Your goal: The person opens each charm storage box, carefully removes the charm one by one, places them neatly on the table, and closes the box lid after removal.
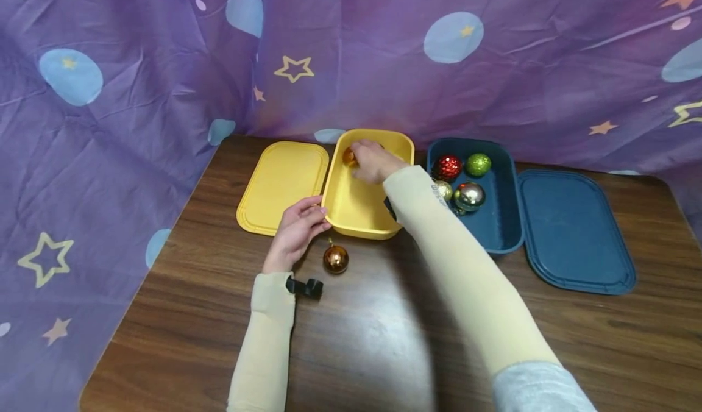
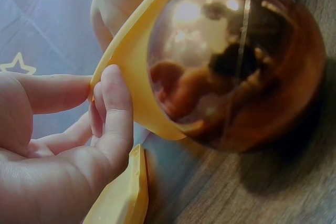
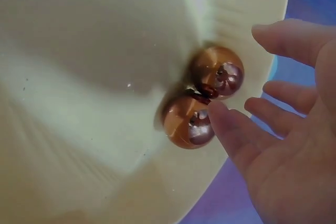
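Note:
My left hand (image 1: 296,232) pinches the near left rim of a yellow container (image 1: 356,211) between thumb and fingers. A shiny copper Christmas ball (image 1: 336,259) lies on the table just right of that hand, and it looms large in the left wrist view. Inside the container's far end is my right hand (image 1: 375,161), its fingers spread and relaxed. Two copper Christmas balls, one upper (image 3: 218,72) and one lower (image 3: 189,123), lie side by side there against the wall. One fingertip (image 3: 219,113) overlaps the lower ball in the right wrist view.
A yellow lid (image 1: 285,186) lies left of the container. To the right stands a blue container (image 1: 501,217) holding several balls, among them a red one (image 1: 448,167) and a green one (image 1: 478,164). Its blue lid (image 1: 576,229) lies beside it. A purple patterned cloth (image 1: 362,52) hangs behind.

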Available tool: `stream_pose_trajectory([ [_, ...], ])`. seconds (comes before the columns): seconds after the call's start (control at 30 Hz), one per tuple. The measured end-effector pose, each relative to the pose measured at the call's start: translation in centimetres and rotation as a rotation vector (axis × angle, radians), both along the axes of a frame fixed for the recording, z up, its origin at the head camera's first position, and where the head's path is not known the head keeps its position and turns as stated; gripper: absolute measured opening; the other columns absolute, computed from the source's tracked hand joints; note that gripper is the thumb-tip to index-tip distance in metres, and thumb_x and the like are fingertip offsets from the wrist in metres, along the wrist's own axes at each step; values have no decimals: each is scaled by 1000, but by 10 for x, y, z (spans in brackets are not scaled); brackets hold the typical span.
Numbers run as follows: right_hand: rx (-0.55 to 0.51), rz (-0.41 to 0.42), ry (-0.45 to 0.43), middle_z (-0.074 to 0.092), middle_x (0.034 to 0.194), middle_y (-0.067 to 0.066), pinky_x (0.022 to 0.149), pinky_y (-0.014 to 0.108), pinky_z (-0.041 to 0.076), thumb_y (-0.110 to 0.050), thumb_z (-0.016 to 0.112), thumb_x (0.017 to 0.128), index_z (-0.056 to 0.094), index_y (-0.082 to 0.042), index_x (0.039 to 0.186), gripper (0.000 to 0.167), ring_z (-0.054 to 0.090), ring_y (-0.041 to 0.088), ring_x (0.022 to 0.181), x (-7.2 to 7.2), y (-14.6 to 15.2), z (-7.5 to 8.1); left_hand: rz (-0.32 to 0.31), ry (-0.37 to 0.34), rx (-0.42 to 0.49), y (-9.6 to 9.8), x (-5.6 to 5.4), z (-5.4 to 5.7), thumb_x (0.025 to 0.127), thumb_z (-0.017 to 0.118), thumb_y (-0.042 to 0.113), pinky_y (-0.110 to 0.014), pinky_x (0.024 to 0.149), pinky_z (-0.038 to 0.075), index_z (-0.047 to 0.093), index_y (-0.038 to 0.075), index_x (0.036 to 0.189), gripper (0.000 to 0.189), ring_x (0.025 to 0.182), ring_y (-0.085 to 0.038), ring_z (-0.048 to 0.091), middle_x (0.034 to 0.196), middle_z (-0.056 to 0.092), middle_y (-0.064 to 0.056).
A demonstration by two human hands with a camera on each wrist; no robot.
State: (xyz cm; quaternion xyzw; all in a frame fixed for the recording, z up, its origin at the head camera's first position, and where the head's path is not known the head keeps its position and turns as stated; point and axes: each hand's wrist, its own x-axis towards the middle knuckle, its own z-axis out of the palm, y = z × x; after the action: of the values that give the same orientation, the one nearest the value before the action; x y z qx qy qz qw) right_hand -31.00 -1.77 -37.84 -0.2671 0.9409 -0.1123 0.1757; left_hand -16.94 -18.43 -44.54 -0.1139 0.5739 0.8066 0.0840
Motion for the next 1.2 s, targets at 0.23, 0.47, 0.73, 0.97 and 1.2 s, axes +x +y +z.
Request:
stream_pose_trajectory([
  [0.23, -9, -2, -14, 34, 150, 17, 120, 45, 24, -18, 59, 91, 38, -4, 142, 57, 30, 36, 140, -2, -4, -7, 3, -7, 1, 0, -1, -2, 95, 50, -5, -19, 71, 56, 40, -9, 138, 45, 75, -11, 59, 92, 54, -5],
  [0.47, -45, -44, -10, 32, 143, 21, 114, 43, 35, -14, 59, 90, 34, -6, 146, 62, 37, 34, 133, -2, -8, -12, 2, -12, -2, 0, -1, 0, 95, 51, -5, -19, 70, 56, 40, -8, 139, 46, 72, -10, 60, 90, 54, -4],
  [0.73, -35, -74, -21, 35, 135, 23, 107, 48, 41, -18, 60, 92, 45, -5, 135, 48, 42, 37, 125, 0, -11, -15, 14, -28, -9, 0, 0, 2, 95, 51, -5, -20, 72, 57, 42, -7, 138, 44, 75, -11, 60, 90, 54, -2],
  [0.97, -60, -40, 14, 43, 124, 19, 100, 46, 45, -18, 60, 94, 53, -7, 116, 26, 52, 34, 113, 3, -13, -14, 16, -27, -17, 0, 0, 2, 95, 51, -5, -19, 72, 57, 42, -7, 138, 44, 75, -11, 60, 90, 54, -2],
  [1.2, -59, -15, 15, 48, 122, 18, 102, 44, 44, -17, 59, 93, 51, -6, 116, 26, 52, 32, 114, 7, -14, -16, 8, -22, -13, 0, 0, 2, 95, 50, -5, -19, 70, 56, 41, -8, 138, 44, 72, -10, 60, 87, 55, 0],
])
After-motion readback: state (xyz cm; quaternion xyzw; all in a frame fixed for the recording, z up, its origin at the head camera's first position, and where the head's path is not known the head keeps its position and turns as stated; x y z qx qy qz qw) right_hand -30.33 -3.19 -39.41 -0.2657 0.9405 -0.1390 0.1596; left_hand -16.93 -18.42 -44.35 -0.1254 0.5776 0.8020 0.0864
